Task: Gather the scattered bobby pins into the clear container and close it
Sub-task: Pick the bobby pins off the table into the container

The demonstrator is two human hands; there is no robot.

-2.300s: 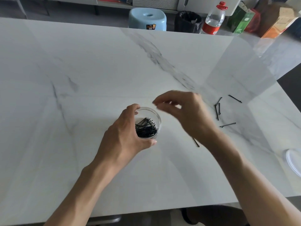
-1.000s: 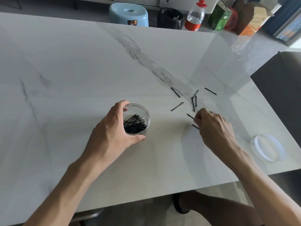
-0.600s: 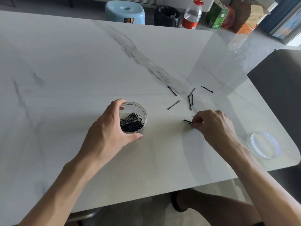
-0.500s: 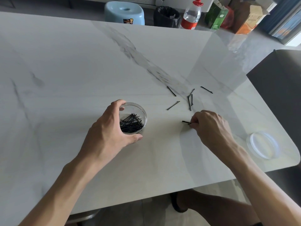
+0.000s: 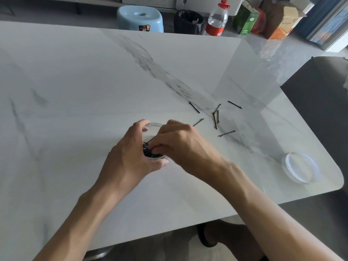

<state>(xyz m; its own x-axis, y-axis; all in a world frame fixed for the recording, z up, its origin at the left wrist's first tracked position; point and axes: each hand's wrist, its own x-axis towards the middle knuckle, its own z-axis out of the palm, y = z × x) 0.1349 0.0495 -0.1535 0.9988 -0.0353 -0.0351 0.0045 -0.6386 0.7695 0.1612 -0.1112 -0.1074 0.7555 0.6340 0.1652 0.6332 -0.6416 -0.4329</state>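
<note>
A small clear round container [image 5: 154, 125] stands on the white marble table [image 5: 75, 81], with a dark heap of bobby pins [image 5: 148, 152] inside. My left hand [image 5: 130, 159] wraps around its left side and holds it. My right hand [image 5: 180, 146] hovers over the opening, fingertips pinched on a bobby pin [image 5: 151, 139] and hiding most of the rim. Several loose pins lie to the right: one [image 5: 194, 107], one [image 5: 198, 122], a crossed cluster [image 5: 215, 120], one [image 5: 234, 104] and one [image 5: 226, 133]. The clear lid [image 5: 299, 167] lies near the table's right corner.
Beyond the table's far edge are a light blue stool [image 5: 140, 18], a black bin [image 5: 188, 21], a water bottle [image 5: 216, 17] and cartons [image 5: 246, 21]. A dark chair back [image 5: 320, 95] stands past the right edge. The near edge runs just under my forearms.
My right hand picked a pin off the table to the right and carried it left, over the container. My left hand has kept hold of the container.
</note>
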